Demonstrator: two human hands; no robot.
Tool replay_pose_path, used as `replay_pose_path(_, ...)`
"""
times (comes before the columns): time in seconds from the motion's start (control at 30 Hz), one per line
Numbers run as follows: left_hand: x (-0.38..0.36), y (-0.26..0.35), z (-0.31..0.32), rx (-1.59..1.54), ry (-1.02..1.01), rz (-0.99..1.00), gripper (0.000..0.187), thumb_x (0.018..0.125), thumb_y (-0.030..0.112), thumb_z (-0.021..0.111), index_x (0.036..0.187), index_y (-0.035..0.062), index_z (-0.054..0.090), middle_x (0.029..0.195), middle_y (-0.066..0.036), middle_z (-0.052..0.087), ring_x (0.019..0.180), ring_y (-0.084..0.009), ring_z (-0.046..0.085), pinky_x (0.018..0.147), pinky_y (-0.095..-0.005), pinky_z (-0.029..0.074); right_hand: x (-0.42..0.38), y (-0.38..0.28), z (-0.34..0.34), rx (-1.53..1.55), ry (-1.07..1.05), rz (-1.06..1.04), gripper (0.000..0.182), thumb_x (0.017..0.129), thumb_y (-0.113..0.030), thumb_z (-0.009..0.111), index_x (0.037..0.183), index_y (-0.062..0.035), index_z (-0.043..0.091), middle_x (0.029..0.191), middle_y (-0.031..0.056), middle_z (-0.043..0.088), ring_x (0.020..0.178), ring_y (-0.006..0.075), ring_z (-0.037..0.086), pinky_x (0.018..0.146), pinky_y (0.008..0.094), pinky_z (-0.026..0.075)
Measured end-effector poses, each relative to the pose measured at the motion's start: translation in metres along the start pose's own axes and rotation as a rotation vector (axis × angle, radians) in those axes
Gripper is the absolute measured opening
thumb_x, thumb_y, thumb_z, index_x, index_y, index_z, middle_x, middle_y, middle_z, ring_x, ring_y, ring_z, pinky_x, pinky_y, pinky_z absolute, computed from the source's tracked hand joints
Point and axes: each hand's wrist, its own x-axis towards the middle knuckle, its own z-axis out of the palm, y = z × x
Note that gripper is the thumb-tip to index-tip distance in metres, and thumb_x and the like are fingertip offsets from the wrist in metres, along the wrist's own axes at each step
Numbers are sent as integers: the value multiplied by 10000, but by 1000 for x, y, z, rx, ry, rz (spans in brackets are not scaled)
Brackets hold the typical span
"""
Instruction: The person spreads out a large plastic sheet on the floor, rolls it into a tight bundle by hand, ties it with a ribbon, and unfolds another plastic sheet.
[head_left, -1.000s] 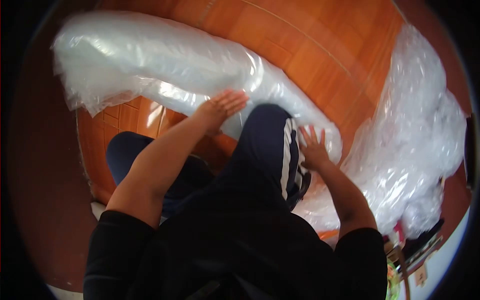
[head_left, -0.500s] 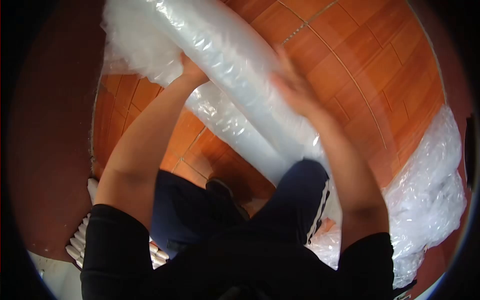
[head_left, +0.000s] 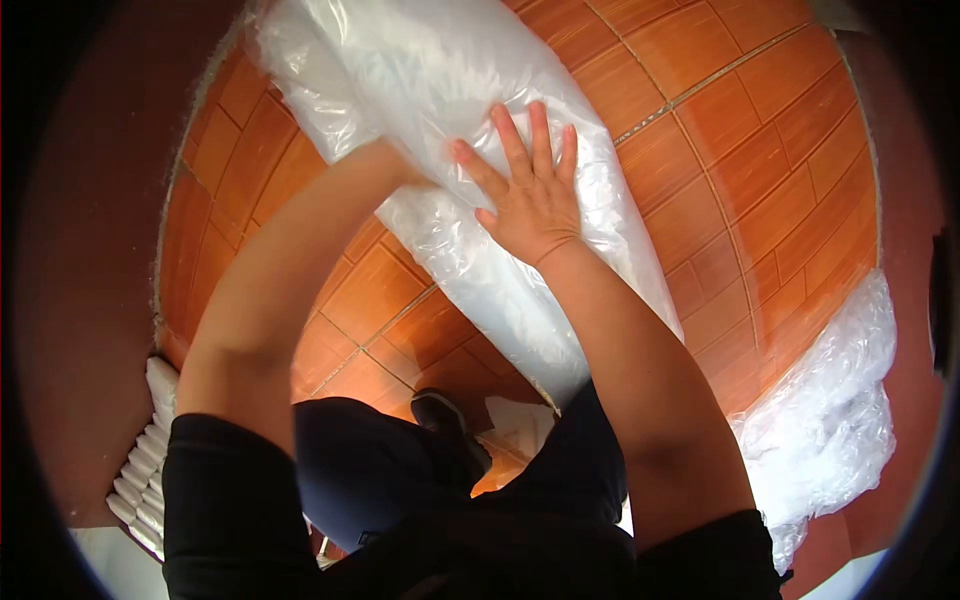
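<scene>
Long, clear plastic bundle [head_left: 450,60] looks mostly gathered, 11 o'clock end loose. Right hand [head_left: 538,205] on it, fingers spread; left hand [head_left: 402,165] blurred, fingers: can't tell.

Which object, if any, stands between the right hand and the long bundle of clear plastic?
Nothing visible stands in the way: the right hand lies with spread fingers directly on the long bundle of clear plastic.
</scene>
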Motion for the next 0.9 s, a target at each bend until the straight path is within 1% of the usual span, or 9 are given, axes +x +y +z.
replay_pose_path(0.1, -100, 24, -23, 102, 59, 252, 436, 709, 152, 677, 1109, 69, 525, 1229, -161, 465, 1164, -320, 417, 925, -393, 387, 3, -1, 3, -39, -40, 12, 745, 737, -328, 660, 1351, -413, 247, 1477, 28, 4, 1345, 334, -56, 1034, 586, -21)
replay_pose_path(0.2, -126, 41, -45, 60, 469, 349, 488, 712, 197, 677, 1157, 85, 512, 1309, -176, 387, 1236, -354, 328, 985, -461, 309, 3, -5, 4, -36, -59, 23, 742, 739, -311, 657, 1353, -408, 251, 1478, 40, 19, 1347, 331, -58, 1036, 585, -13)
replay_pose_path(0.27, -89, 62, -73, 431, 845, 144, 575, 751, 305, 639, 1245, 83, 446, 1370, -186, 304, 1282, -391, 228, 1014, -549, 194, 5, -6, 1, -12, -83, 40, 738, 751, -289, 639, 1356, -414, 234, 1479, 19, 37, 1352, 316, -29, 1037, 587, -6)
replay_pose_path(0.4, 50, 24, -63, 336, 1172, -345, 654, 836, 441, 469, 1360, 97, 283, 1423, -187, 199, 1314, -398, 133, 1004, -617, 98, 6, -4, 8, -9, -13, 56, 652, 766, -251, 588, 1343, -352, 303, 1472, 16, 107, 1360, 276, 20, 1049, 567, 9)
replay_pose_path(0.43, 67, 19, -56, 307, 1214, -440, 665, 847, 458, 444, 1381, 111, 253, 1435, -180, 180, 1319, -394, 127, 997, -631, 96, 7, -5, 11, -41, 11, 61, 624, 767, -244, 575, 1335, -328, 330, 1470, 16, 121, 1361, 264, 32, 1053, 561, 11)
replay_pose_path(0.6, 98, 0, -61, 61, 1264, -323, 636, 845, 422, 390, 1356, 66, 258, 1404, -233, 199, 1309, -378, 143, 1038, -544, 85, 10, 6, -16, 171, -10, 31, 535, 758, -217, 552, 1280, -241, 436, 1444, 26, 202, 1355, 245, 98, 1063, 543, 48)
replay_pose_path(0.63, 106, -7, -64, 77, 1257, -329, 640, 845, 424, 390, 1356, 62, 256, 1402, -234, 200, 1308, -374, 147, 1039, -539, 90, 3, 15, -27, 386, -32, 49, 608, 715, -201, 620, 1290, -222, 424, 1424, 35, 242, 1346, 249, 130, 1060, 544, 79)
replay_pose_path(0.77, 122, -18, -77, 142, 1219, -312, 652, 847, 428, 381, 1353, 39, 248, 1384, -223, 231, 1306, -348, 171, 1043, -519, 109, -74, 66, -55, 372, -103, 482, 1042, 470, -324, 820, 1359, -182, 295, 1413, 126, 226, 1298, 366, 190, 1025, 536, 170)
replay_pose_path(0.9, 123, -30, -83, 186, 1177, -304, 687, 833, 452, 408, 1350, 29, 249, 1373, -217, 255, 1294, -349, 188, 1041, -523, 118, -114, 82, -61, 352, -297, 806, 1142, 483, -356, 821, 1388, -133, 162, 1379, 152, 236, 1294, 356, 190, 1026, 513, 184)
